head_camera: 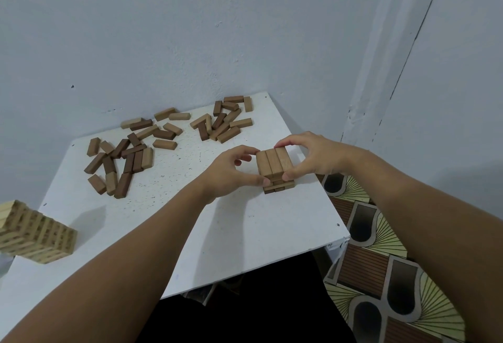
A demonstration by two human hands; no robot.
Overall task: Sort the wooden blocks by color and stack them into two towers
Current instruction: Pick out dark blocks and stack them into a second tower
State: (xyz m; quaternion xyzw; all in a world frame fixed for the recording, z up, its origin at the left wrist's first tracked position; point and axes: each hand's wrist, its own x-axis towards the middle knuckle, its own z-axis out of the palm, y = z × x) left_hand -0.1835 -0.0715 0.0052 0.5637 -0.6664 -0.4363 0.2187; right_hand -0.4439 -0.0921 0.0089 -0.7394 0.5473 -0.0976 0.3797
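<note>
A short tower of brown wooden blocks (275, 165) stands near the right edge of the white table (190, 233), its top layer three blocks side by side. My left hand (231, 171) pinches the tower's left side with thumb and fingers. My right hand (313, 156) grips its right side, fingers curled over the far edge and thumb at the near corner. A taller tower of pale blocks (35, 231) stands at the table's left edge. Loose light and dark blocks lie in a heap at the left (119, 163) and another at the back (223, 120).
The table sits in a corner against pale blue walls (190, 43). Patterned flooring (381, 261) shows to the right, below the table's edge. A few single blocks (164, 144) lie between the heaps.
</note>
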